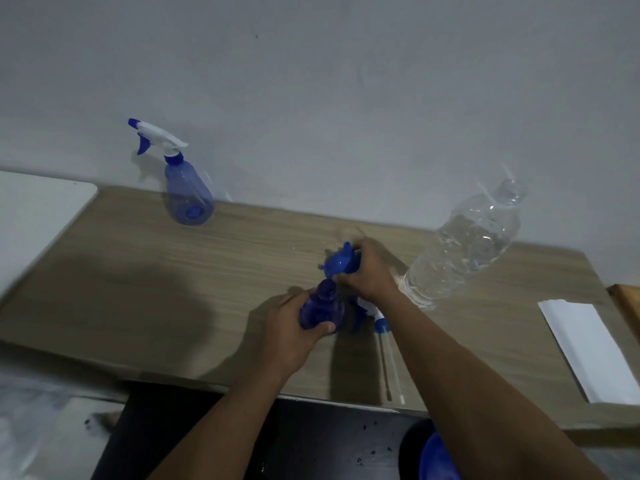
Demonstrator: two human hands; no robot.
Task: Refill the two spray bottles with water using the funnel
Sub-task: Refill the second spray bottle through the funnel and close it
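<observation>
Near the front edge of the table (156,278) the left hand (287,327) grips the uncapped bottle (320,311) while the right hand (367,268) holds the funnel (341,263), tilted at its neck; seated crooked, it could tip and spill water.

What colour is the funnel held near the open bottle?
Blue. The head view shows the funnel in the right hand.

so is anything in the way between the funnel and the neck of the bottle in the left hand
Nothing visible. The right hand holds the funnel with its spout just above the open neck of the spray bottle gripped by the left hand; the removed trigger head lies beside the bottle.
</observation>
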